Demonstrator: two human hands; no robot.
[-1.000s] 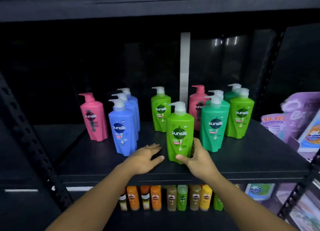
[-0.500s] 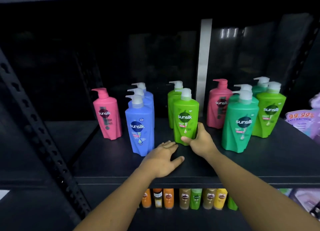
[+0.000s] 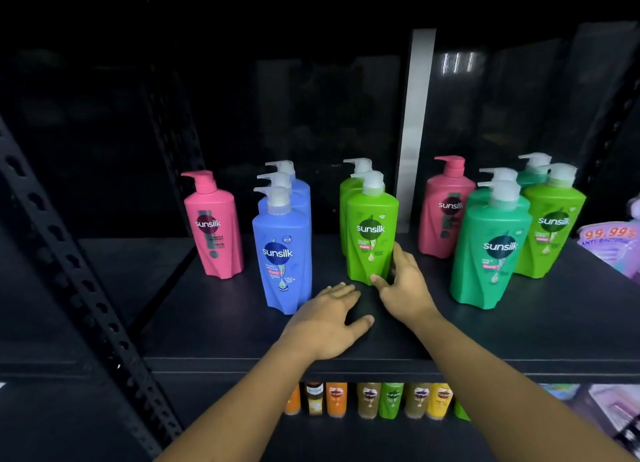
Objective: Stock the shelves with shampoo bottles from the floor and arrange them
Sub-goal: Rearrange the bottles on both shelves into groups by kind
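A lime green shampoo bottle (image 3: 371, 233) stands upright on the black shelf (image 3: 519, 333), directly in front of another lime green one. My right hand (image 3: 403, 288) grips its base, thumb in front and fingers round its right side. My left hand (image 3: 327, 319) rests flat and open on the shelf just left of it, holding nothing. A row of three blue bottles (image 3: 282, 254) stands to the left, and a pink bottle (image 3: 212, 226) beyond them. To the right stand a second pink bottle (image 3: 445, 212), teal green bottles (image 3: 491, 250) and one more lime green bottle (image 3: 550, 226).
A perforated black upright (image 3: 69, 281) slants down the left side. Purple refill packs (image 3: 613, 247) sit at the shelf's right end. Small orange, green and yellow bottles (image 3: 369, 399) line the lower shelf. A white strip (image 3: 414, 126) runs up the back wall.
My right hand has slid the lime green bottle back from the shelf's front until it sits right in front of the other lime green one. My left hand stayed flat on the shelf.
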